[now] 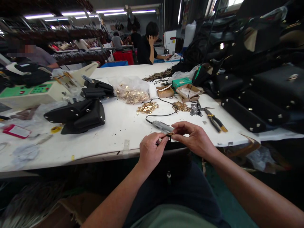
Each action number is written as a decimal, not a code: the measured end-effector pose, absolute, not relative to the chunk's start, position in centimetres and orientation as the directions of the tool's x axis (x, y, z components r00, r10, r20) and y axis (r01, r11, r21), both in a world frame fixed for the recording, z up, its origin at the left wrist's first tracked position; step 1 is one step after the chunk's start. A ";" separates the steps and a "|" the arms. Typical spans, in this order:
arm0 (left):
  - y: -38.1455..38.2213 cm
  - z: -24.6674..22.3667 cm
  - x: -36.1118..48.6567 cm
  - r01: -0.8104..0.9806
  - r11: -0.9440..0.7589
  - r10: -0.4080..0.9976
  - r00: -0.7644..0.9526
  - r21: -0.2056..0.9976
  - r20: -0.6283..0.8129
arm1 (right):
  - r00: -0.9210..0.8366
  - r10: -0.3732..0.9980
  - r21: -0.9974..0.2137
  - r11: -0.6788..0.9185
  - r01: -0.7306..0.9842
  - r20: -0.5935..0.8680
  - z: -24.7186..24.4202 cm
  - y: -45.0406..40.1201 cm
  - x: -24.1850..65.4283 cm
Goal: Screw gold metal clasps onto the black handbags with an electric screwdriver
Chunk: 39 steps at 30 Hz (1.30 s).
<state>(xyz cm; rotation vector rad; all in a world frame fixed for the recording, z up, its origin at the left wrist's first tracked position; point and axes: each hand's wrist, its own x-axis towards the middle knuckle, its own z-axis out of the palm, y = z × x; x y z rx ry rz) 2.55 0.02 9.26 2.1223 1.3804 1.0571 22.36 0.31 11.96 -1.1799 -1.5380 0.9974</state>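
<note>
At the table's front edge, my left hand [152, 147] is closed, with thumb and forefinger pinching a thin black strap end. My right hand [193, 137] meets it from the right, its thumb and forefinger closed on a small gold metal fitting [170, 134] at that end. The fingertips partly hide both pieces. Below them, a black bag [175, 158] with a metal stud rests on my lap against the table edge. Just behind my fingers lies a grey corded hand tool [161, 125], its black cable looping back across the table.
Gold fittings lie in two piles [147, 108] [180, 106] before a clear plastic bag [130, 91] of more. Yellow-black pliers [215, 121] and small boxes [188, 91] are at right. Black bags [78, 115] stand left; others [261, 98] are stacked right. People sit beyond.
</note>
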 end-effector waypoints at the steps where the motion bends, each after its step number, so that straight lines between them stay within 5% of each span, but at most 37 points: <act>1: 0.2 9.3 2.6 0.585 -0.424 0.903 0.213 0.691 0.374 | -0.091 0.981 -0.964 0.187 0.191 0.172 12.0 0.5 22.4; 21: 1.5 8.7 2.1 0.532 -0.434 0.898 0.183 0.728 0.401 | -0.193 0.971 -0.923 0.197 0.332 0.139 11.0 1.3 21.4; 27: 1.5 9.2 1.9 0.449 -0.328 0.944 0.189 0.831 0.270 | -0.140 0.968 -0.894 0.247 0.374 0.209 10.7 1.2 20.9; 39: 1.8 10.3 2.4 0.285 -0.102 0.984 0.172 0.953 0.053 | -0.056 0.992 -0.917 0.122 0.381 0.109 11.2 0.9 20.3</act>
